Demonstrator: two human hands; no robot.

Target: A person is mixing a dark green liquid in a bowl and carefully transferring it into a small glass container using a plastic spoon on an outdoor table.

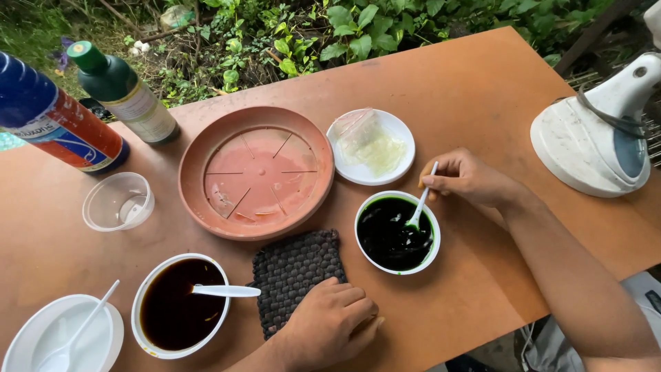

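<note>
Left hand (329, 318) lies flat, fingers loose, on the soft woven pad (295, 274); right hand (463, 178) pinches the light, stiff spoon (421, 203) high, its tip in slippery green liquid (394, 235).

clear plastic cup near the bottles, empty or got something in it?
Looks empty: the clear plastic cup stands upright and the table shows through it; a thin clear film cannot be ruled out.

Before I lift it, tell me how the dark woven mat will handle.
The mat probably flops: it looks knitted and lies flat. Likely light. Its bumpy weave should grip well, and the left hand rests on its corner.
</note>
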